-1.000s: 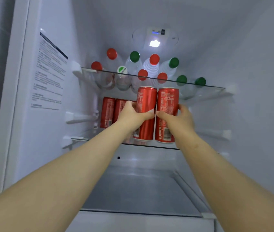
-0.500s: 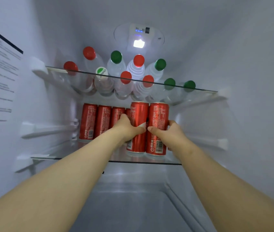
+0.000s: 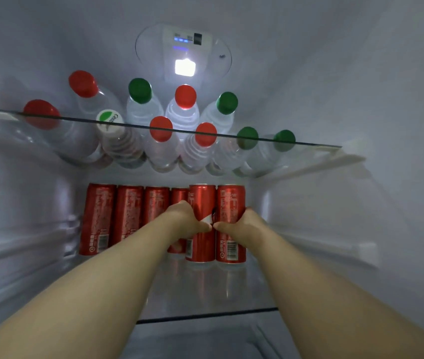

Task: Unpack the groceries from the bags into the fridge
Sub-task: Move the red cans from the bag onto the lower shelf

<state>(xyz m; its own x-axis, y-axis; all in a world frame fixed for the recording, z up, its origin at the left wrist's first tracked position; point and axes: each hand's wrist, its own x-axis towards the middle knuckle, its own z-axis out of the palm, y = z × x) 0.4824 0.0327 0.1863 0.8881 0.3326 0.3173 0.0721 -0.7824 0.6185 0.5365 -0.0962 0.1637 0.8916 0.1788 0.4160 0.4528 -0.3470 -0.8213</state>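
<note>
We're deep inside the fridge (image 3: pixel 387 86), on the can-stocking step. The left hand (image 3: pixel 183 220) has its fingers curled round one slim red can (image 3: pixel 202 200). The right hand (image 3: pixel 243 228) is grasping the second can (image 3: pixel 231 203) just beside it, and the thumbs nearly meet across the fronts. Both cans look to be standing upright on the lower glass shelf (image 3: pixel 205 296), a touch forward of the back row (image 3: pixel 113 216) that runs off to the left.

Our read on the next move: nudge the pair back level with that row, let go cleanly, and draw the arms out without clipping a neighbour.

Materials, left to right. The row cans are tall, smooth cylinders of thin painted metal, probably slick and easy to topple. Overhead we see clear ribbed plastic water bottles (image 3: pixel 161 149) with red and green caps through the upper glass shelf (image 3: pixel 309 143). The glass is hard and glossy and mirrors the cans. On the right is a white moulded wall.
</note>
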